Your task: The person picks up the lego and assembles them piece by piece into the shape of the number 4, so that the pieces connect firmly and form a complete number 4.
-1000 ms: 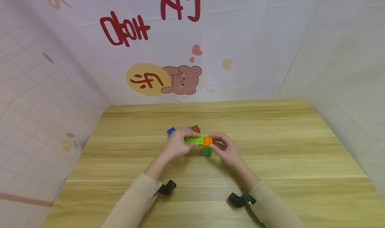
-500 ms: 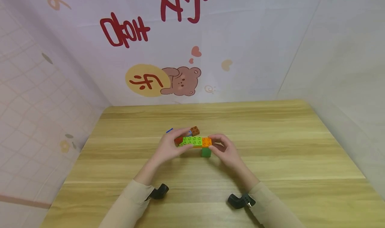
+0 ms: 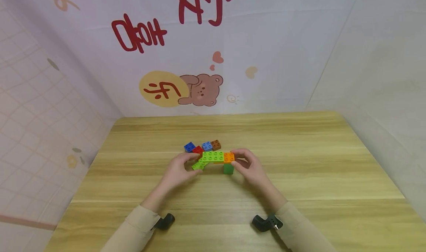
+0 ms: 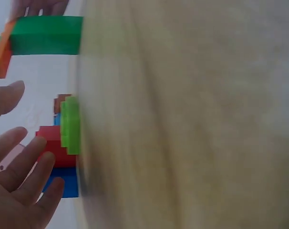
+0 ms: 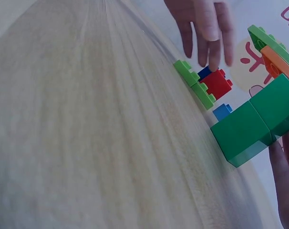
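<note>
Now the right hand [image 3: 252,167] pinches the orange brick [image 3: 229,157]; the left hand [image 3: 177,170] is spread wide.
The orange brick sits on the green column [image 3: 228,169], beneath a light-green brick [image 3: 213,156]; left of that column lie loose lime bricks [image 3: 198,166].

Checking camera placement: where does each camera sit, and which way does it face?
Head: on the head, facing forward and down at the table; left hand, right hand and sleeves show.
Left wrist: worn there, facing the green blocks, image turned sideways; parts of both hands show.
Right wrist: worn there, tilted, facing the same blocks; parts of both hands show.
Both wrist views also share the red block.
</note>
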The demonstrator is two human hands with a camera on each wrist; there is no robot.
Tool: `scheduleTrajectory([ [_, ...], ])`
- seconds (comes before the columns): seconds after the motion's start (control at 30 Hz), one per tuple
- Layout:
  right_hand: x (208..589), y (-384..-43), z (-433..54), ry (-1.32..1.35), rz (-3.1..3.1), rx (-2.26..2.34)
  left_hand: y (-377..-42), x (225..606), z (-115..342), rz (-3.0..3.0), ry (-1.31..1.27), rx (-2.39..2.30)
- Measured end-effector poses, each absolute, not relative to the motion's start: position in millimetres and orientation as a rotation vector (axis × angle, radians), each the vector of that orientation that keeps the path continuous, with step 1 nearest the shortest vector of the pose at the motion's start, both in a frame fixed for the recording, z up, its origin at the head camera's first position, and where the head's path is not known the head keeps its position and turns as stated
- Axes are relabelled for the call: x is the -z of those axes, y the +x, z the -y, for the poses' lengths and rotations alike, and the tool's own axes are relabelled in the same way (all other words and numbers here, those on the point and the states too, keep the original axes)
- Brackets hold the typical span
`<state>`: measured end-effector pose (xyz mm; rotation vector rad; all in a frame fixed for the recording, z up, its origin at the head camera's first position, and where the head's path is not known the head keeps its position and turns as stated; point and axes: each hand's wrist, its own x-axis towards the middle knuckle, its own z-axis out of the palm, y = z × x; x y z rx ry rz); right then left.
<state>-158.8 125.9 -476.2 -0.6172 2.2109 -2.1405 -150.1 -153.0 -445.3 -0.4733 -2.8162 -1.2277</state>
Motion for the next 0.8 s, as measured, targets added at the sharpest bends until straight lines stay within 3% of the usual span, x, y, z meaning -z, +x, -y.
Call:
scheduleTrajectory([
  [0.8, 478, -158, -125, -0.602, -2.202, 2.151, -154, 469, 154, 2.869, -0.379, 1.107],
])
